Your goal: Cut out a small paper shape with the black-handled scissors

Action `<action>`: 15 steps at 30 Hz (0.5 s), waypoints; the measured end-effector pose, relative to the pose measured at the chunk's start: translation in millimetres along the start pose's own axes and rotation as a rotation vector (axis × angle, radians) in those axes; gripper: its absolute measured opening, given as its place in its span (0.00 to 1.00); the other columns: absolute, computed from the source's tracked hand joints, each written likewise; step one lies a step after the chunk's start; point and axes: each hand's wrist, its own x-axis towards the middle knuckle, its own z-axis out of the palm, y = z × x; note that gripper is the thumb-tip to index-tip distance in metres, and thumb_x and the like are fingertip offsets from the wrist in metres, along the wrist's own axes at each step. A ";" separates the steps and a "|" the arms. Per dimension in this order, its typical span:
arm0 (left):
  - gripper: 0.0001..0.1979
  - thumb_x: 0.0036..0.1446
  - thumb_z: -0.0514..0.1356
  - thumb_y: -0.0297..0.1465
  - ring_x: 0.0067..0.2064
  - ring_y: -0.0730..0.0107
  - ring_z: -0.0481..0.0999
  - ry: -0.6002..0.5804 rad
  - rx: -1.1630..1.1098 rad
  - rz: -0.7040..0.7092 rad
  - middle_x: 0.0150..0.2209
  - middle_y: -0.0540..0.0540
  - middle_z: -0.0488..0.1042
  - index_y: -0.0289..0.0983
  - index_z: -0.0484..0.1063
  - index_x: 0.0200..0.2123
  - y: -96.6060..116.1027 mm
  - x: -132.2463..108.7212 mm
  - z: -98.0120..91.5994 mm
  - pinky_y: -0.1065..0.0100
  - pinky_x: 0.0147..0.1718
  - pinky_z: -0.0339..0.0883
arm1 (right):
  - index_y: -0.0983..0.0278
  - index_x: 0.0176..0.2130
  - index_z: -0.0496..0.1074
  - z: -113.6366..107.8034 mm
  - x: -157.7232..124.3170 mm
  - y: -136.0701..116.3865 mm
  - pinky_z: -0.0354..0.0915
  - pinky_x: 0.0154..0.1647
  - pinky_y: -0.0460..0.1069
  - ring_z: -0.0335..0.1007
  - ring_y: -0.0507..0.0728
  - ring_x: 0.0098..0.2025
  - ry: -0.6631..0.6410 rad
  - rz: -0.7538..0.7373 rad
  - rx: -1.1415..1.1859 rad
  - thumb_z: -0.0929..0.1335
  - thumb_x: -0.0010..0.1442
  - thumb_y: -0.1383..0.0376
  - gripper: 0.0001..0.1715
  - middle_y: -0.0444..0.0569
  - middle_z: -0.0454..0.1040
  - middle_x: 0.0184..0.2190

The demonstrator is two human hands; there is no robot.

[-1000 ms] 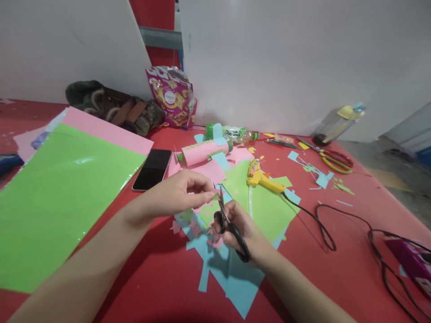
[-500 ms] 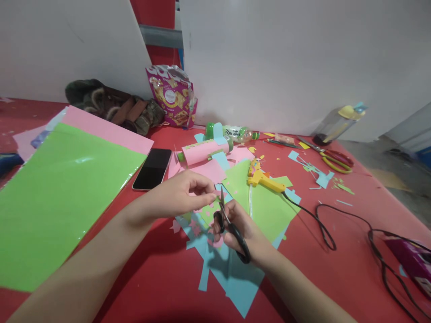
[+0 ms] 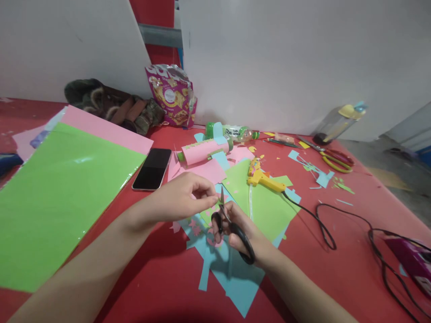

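My right hand (image 3: 240,229) grips black-handled scissors (image 3: 243,240), fingers in the loops and the blades pointing up and away. The handles stand somewhat apart. Close beside the blades, my left hand (image 3: 193,195) pinches a small piece of green paper (image 3: 219,201), mostly hidden by the fingertips. Under both hands lie blue paper sheets (image 3: 242,287) with small pink cut-outs (image 3: 195,228) scattered over them. A light green sheet (image 3: 272,215) spreads out to the right of the scissors.
A yellow glue gun (image 3: 266,180) with a black cord lies beyond my right hand. Left are a phone (image 3: 152,169) and a large green sheet (image 3: 67,193). Behind stand a pink-wrapped bottle (image 3: 200,151), a green bottle (image 3: 232,133), a snack bag (image 3: 173,96) and red-yellow scissors (image 3: 336,160).
The scissors' handles have spread slightly wider in my right hand. My left hand has shifted a little to the right, still pinching the green paper.
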 end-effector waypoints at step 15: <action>0.12 0.49 0.51 0.31 0.21 0.79 0.56 0.024 0.050 -0.020 0.17 0.54 0.57 0.34 0.59 0.17 2.6 -0.6 1.0 0.77 0.20 0.50 | 0.61 0.31 0.52 1.7 0.9 1.8 0.52 0.26 0.47 0.54 0.48 0.23 0.025 0.007 0.007 0.67 0.47 0.49 0.24 0.39 0.57 0.24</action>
